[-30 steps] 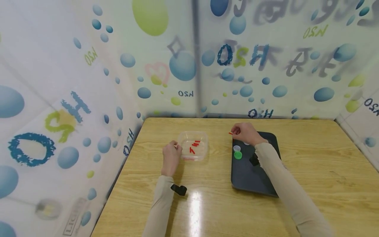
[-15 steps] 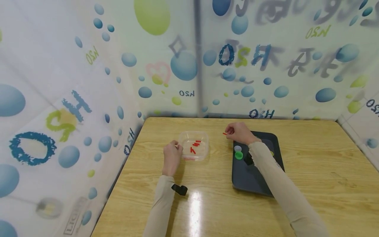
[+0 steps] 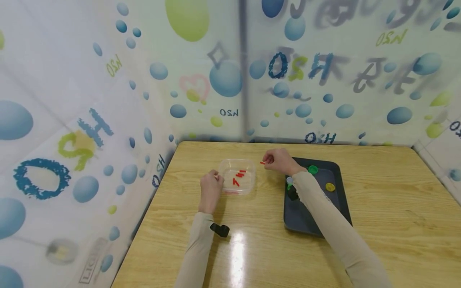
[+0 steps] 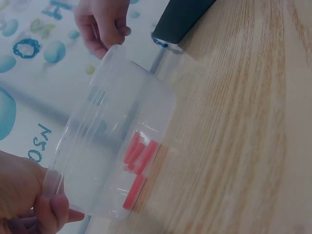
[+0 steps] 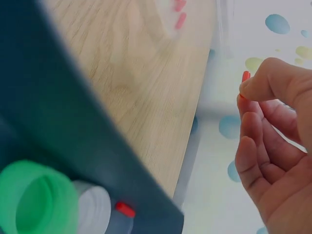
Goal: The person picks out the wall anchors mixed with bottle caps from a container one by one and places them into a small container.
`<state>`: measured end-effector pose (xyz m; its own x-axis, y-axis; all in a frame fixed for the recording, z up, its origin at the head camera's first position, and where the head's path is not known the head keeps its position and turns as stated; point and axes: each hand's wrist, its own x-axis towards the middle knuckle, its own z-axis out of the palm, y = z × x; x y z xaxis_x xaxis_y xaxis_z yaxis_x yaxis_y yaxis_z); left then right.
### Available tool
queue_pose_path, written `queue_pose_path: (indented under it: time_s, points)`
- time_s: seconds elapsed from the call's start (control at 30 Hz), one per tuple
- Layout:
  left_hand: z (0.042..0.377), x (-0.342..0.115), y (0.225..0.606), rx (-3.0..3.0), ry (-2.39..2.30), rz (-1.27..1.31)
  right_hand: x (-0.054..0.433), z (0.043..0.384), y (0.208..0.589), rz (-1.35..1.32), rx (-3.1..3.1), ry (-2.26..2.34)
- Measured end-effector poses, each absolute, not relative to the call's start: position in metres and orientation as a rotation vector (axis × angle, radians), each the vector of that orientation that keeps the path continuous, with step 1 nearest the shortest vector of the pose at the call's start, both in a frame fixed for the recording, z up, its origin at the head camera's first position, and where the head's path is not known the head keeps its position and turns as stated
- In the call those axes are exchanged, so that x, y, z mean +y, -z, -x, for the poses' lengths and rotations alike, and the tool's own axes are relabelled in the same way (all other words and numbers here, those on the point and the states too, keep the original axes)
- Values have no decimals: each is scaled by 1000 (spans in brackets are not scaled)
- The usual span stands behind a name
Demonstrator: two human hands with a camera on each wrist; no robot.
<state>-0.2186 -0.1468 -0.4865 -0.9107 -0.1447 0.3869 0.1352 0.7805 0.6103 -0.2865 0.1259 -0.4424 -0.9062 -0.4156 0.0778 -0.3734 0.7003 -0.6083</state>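
Note:
My left hand holds the left rim of a clear plastic container, its thumb and fingers pinching the edge. Inside lie several short red sticks. To the right of the container, above the table, my right hand pinches one small red stick between thumb and fingertips. Its other fingers are loosely curled. The dark tray lies partly beneath the right forearm, which hides some of it.
The tray holds a green cap, a yellow cap and a whitish cap. A red piece lies in the tray by the whitish cap. Patterned walls stand behind and left of the wooden table.
My right hand has moved left from over the tray's far left corner toward the container, carrying the red stick. The left hand keeps its place at the rim.

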Motion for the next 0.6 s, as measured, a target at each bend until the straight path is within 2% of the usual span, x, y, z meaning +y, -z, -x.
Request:
queue_pose_path:
  time_s: [0.6]
  points:
    - [216, -147, 485, -2527, 913, 20, 94, 286, 439, 795, 2759, 1064]
